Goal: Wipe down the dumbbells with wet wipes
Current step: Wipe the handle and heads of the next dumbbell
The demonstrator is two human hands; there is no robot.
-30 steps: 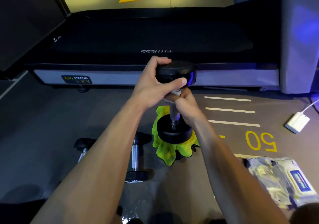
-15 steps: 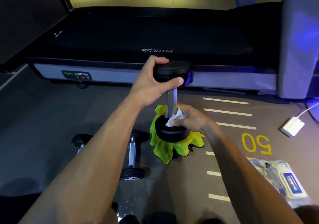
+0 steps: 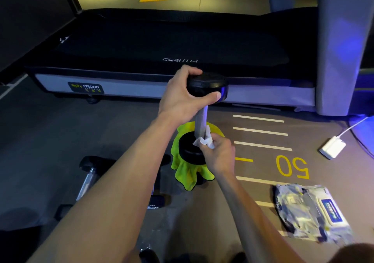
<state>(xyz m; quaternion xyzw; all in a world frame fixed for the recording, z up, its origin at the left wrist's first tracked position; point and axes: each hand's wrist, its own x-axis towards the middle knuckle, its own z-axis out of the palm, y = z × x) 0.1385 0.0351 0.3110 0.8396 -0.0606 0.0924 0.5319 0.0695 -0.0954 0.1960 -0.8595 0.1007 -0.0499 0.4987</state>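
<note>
A black dumbbell [image 3: 201, 119] with a metal handle stands upright, its lower head on a yellow-green cloth [image 3: 189, 173] on the floor. My left hand [image 3: 182, 98] grips the upper head from the left side. My right hand [image 3: 217, 155] holds a white wet wipe [image 3: 204, 141] wrapped around the bottom of the handle, just above the lower head. Two more dumbbells lie on the floor at the left: one [image 3: 87, 181] in plain sight, the other [image 3: 155, 202] mostly hidden behind my left forearm.
An open pack of wet wipes [image 3: 311, 212] lies on the floor at the lower right. A white charger [image 3: 333, 147] with its cable sits further right. A treadmill [image 3: 162, 46] spans the back, its grey upright [image 3: 342, 46] at the right. Floor markings read "50".
My right hand with the wipe slid down the handle from just under the upper head to the base. My left hand kept its grip on the upper head.
</note>
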